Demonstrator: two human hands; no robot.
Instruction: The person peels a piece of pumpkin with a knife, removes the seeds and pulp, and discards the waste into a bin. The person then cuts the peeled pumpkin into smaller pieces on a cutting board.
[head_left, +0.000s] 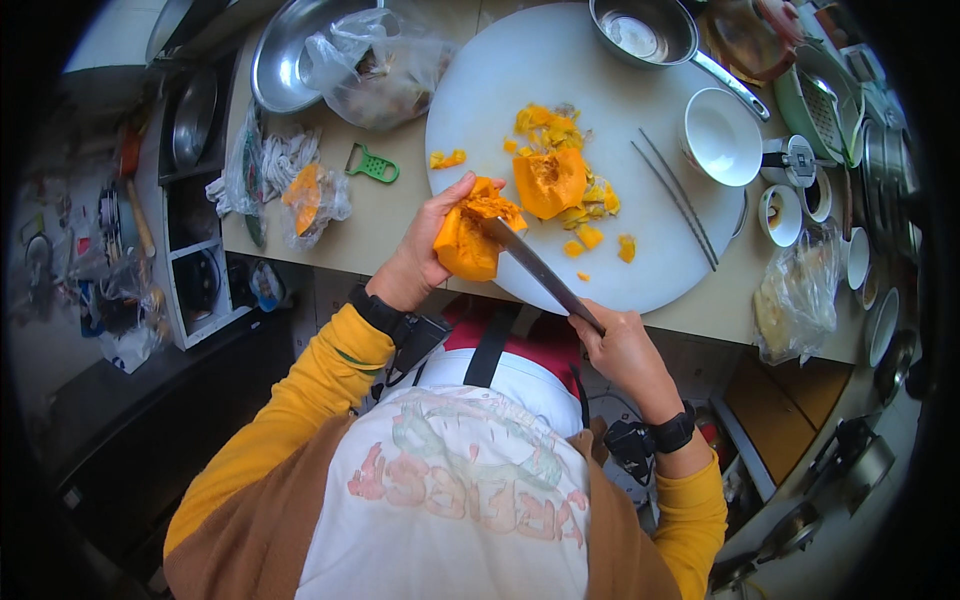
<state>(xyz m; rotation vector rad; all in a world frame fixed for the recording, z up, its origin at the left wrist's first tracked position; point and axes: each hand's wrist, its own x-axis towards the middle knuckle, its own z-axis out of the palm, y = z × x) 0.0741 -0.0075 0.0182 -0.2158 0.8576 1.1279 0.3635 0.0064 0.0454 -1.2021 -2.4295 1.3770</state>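
My left hand (420, 244) grips a piece of orange pumpkin (466, 244), its stringy hollow facing up, at the near left edge of a round white cutting board (487, 120). In my right hand (621, 341) is a kitchen knife (547, 277), its blade slanting up to the left with the tip in the pumpkin's hollow. Another pumpkin chunk (551, 182) rests on the board, cut side partly up. Around it lie yellow-orange scraps of pulp and peel (551, 127) and a few small bits. A pair of metal chopsticks (679, 196) lies on the board's right side.
A saucepan (645, 34) and a white bowl (721, 136) stand at the board's right. To the left are a green peeler (373, 164), a steel basin (285, 60), a filled plastic bag (382, 82) and bagged pumpkin (306, 199). Small bowls and another bag (799, 292) line the right side.
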